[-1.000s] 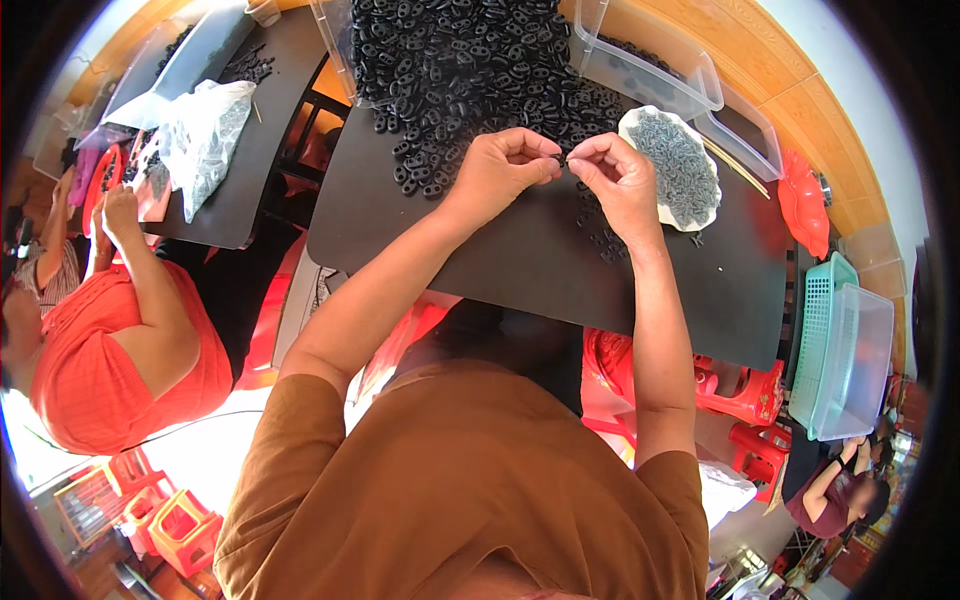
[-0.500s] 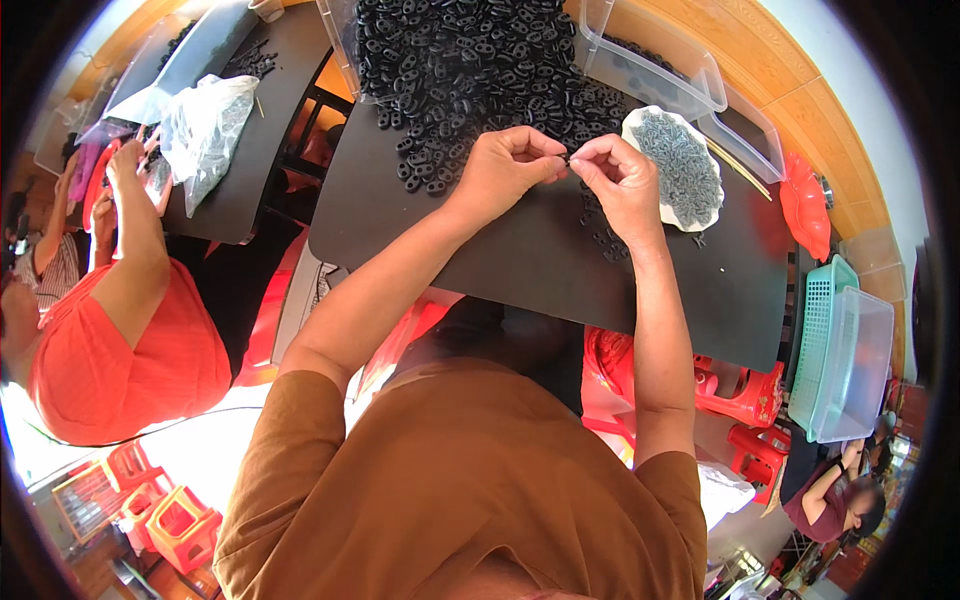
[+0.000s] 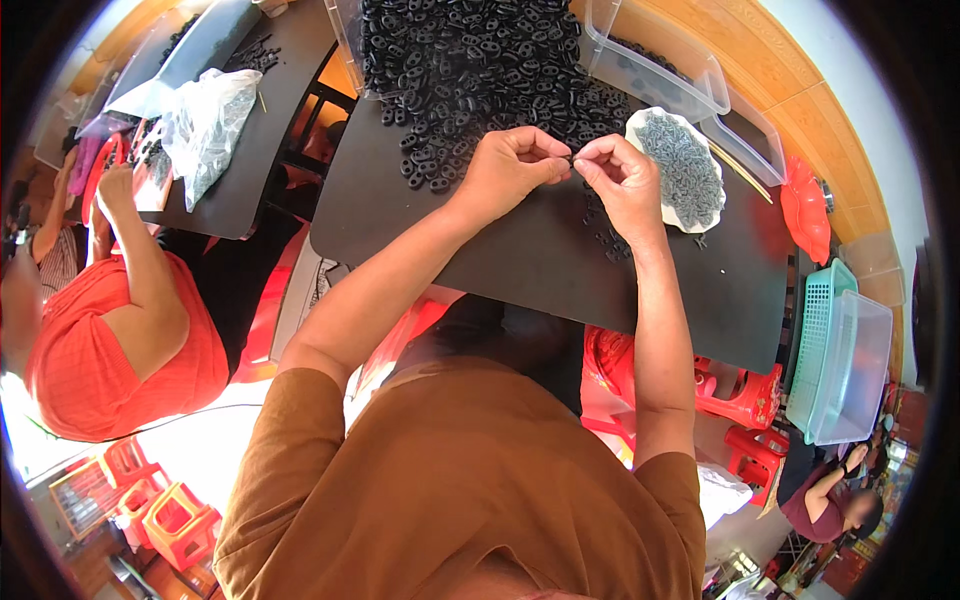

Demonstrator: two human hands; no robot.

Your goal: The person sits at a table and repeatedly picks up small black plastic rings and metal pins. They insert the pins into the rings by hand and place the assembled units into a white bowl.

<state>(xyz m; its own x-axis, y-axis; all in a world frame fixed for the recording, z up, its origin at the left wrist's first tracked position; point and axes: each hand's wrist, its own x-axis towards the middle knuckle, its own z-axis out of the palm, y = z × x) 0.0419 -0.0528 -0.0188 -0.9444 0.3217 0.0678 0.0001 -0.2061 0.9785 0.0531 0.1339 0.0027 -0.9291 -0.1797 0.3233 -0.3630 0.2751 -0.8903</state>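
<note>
My left hand [image 3: 508, 172] and my right hand [image 3: 622, 180] meet above the dark table, fingertips almost touching. Between them is a tiny black piece [image 3: 571, 160], too small to name, pinched by thumb and forefinger on each side. Just beyond lies a big heap of black plastic pieces with two holes each [image 3: 480, 75]. Beside my right hand sits a pale scalloped dish [image 3: 703, 222] full of small grey parts [image 3: 680, 165]. Several little black bits [image 3: 612, 243] are scattered on the table under my right wrist.
Clear plastic bins [image 3: 665, 75] stand along the far right edge, near thin sticks [image 3: 742, 168] and a red dish [image 3: 803, 210]. A turquoise basket [image 3: 815, 330] is at the right. On the left, a person in red [image 3: 130, 340] sits by another table holding a plastic bag [image 3: 208, 130].
My hands keep nearly the same place and pinch. The person in red on the left has shifted an arm, with the elbow lower now.
</note>
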